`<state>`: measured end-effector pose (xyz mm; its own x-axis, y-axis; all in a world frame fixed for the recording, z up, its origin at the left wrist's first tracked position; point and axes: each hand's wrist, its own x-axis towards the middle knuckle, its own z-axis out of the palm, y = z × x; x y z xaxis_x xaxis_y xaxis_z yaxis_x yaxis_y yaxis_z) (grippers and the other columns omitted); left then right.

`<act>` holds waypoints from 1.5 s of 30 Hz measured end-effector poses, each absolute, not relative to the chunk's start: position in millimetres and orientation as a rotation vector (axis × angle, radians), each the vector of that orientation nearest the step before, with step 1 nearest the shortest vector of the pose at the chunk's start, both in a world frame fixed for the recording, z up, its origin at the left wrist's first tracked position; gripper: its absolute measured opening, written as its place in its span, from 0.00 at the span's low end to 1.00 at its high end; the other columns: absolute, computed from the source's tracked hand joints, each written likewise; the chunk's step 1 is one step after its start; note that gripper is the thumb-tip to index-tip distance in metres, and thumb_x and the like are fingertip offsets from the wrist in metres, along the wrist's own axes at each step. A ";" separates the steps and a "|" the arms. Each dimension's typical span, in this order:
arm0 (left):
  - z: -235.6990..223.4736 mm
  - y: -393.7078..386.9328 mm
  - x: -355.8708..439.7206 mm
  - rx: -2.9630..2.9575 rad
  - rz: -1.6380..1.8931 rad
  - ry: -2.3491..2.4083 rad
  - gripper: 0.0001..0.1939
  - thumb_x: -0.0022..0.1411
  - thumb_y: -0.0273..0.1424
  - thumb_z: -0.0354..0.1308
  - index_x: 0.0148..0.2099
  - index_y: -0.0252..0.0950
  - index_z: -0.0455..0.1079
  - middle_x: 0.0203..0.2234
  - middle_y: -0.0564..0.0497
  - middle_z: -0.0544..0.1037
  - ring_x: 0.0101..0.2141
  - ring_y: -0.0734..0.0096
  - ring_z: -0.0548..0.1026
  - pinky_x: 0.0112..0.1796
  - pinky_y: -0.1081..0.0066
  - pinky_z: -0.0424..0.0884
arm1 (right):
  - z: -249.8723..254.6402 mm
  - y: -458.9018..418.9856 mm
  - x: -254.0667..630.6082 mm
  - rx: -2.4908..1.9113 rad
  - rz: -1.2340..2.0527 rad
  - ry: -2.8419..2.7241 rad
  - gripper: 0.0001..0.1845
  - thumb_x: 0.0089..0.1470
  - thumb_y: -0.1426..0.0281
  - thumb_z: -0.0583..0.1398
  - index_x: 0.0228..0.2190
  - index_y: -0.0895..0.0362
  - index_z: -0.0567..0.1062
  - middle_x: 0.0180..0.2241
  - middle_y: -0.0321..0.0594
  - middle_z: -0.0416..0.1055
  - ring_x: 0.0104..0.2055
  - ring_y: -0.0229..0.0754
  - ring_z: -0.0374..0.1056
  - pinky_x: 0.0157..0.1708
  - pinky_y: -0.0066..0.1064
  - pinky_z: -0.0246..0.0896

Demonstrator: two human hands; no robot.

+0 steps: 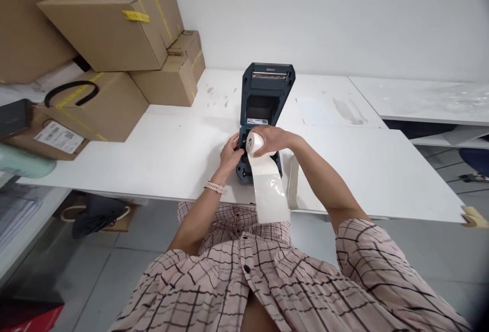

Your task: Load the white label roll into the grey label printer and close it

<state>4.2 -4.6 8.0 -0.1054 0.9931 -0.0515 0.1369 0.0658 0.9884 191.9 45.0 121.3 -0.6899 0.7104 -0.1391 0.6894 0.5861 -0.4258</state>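
Observation:
A dark label printer (263, 95) stands on the white table with its lid raised. My right hand (273, 139) is wrapped round a roll of white labels (255, 142) over the printer's open bay. From the roll a loose strip of labels (270, 192) hangs down past the table's front edge. My left hand (230, 153) lies against the left side of the printer's base, its fingers curled at the rim beside the roll's end. What the fingertips of my left hand touch inside the bay is partly hidden.
Cardboard boxes (110, 34) are stacked on the left of the white table (183, 143). Beside the printer lies a pale strip of paper (293, 182) at the front edge. A lower shelf (451, 141) is at the right, and a brown roll (474, 217) sits by the right corner.

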 end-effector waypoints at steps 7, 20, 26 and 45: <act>2.1 -4.2 0.3 1.175 1.185 1.281 0.40 0.62 0.26 0.58 0.75 0.39 0.55 0.67 0.42 0.72 0.65 0.60 0.73 0.65 0.57 0.68 | 100.2 59.8 179.5 -1.371 0.625 -2.900 0.36 0.45 0.48 0.70 0.50 0.55 0.72 0.55 0.52 0.75 0.55 0.63 0.72 0.52 0.49 0.67; 3.2 -13.6 4.3 1.265 1.217 1.347 0.32 0.68 0.29 0.55 0.72 0.44 0.61 0.68 0.46 0.70 0.66 0.60 0.71 0.66 0.59 0.65 | 76.8 -22.3 203.1 -1.111 0.368 -2.821 0.32 0.72 0.57 0.51 0.68 0.61 0.63 0.72 0.57 0.58 0.74 0.62 0.56 0.69 0.55 0.58; 4.7 -15.4 6.2 1.327 1.239 1.397 0.29 0.67 0.28 0.54 0.69 0.46 0.66 0.67 0.50 0.72 0.65 0.60 0.72 0.66 0.59 0.67 | 44.6 -90.8 205.6 -1.176 0.187 -2.706 0.37 0.71 0.48 0.49 0.70 0.55 0.62 0.75 0.54 0.49 0.78 0.58 0.45 0.75 0.55 0.46; 18.5 -101.8 7.7 1.216 0.990 1.238 0.54 0.63 0.52 0.65 0.79 0.53 0.38 0.78 0.50 0.45 0.75 0.46 0.50 0.68 0.52 0.65 | 131.5 32.3 257.1 -0.975 0.624 -1.694 0.34 0.66 0.40 0.52 0.62 0.45 0.73 0.64 0.40 0.72 0.71 0.53 0.63 0.70 0.53 0.58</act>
